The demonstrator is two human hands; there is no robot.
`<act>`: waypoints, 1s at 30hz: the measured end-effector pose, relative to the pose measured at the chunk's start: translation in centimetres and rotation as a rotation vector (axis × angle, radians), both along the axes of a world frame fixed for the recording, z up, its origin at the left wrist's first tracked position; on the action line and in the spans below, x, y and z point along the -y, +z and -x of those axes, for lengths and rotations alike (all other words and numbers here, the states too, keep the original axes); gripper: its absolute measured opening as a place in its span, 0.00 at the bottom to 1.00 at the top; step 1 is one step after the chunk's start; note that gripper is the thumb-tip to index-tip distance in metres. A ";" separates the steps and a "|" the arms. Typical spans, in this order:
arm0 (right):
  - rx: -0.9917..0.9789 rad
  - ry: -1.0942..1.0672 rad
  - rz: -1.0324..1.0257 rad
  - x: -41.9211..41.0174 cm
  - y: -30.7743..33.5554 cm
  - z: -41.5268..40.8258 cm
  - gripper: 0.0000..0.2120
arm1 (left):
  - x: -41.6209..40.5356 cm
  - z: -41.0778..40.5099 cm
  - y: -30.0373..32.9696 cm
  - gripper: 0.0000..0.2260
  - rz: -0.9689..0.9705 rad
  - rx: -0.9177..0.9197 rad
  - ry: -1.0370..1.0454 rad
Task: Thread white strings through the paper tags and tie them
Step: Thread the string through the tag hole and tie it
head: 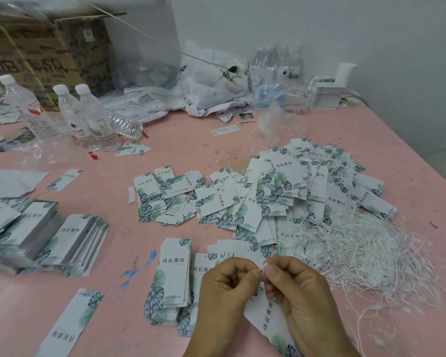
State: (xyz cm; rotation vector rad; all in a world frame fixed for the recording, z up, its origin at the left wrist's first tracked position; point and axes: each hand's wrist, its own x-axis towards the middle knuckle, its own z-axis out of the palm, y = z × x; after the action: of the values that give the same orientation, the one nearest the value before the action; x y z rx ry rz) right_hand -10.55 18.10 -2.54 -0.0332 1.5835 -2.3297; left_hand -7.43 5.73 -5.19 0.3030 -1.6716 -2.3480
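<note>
Held tag (268,318) lengthwise toward viewer

Bare pink table (108,253) between tag stacks (70,243); string heap (366,253) crowds right

Garment-tag packing workroom, pink worktable (216,140), tag heaps (307,186), cardboard carton (44,55)

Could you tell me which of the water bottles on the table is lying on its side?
The uncapped clear bottle just right of the two white-capped bottles; it alone lies flat, the others stand upright.
</note>
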 end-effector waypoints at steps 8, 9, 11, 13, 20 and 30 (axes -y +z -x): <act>-0.040 0.044 -0.065 -0.2 0.1 -0.1 0.07 | 0.0 -0.1 0.4 0.11 0.017 -0.009 0.000; -0.035 0.048 -0.079 -0.3 0.1 0.0 0.06 | 0.0 -0.1 0.5 0.11 0.018 -0.015 -0.005; 0.000 0.075 -0.069 -0.5 0.2 0.3 0.09 | 0.0 -0.2 0.6 0.11 0.029 -0.031 -0.026; 0.051 0.103 -0.031 -0.6 0.3 0.6 0.11 | 0.1 -0.2 0.6 0.11 0.050 -0.033 -0.050; 0.115 0.139 -0.038 -1.4 0.6 1.0 0.09 | 0.1 -0.2 0.7 0.11 -0.020 0.011 -0.126; -0.293 0.243 -0.645 -1.7 1.4 0.4 0.18 | 0.8 0.3 1.2 0.03 -0.235 0.110 -0.017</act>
State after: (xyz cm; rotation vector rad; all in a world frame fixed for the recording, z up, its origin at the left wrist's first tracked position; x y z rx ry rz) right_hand -10.95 19.79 -1.14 -0.4047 2.2579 -1.6010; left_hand -7.77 4.89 -3.95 0.4701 -1.4469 -2.5871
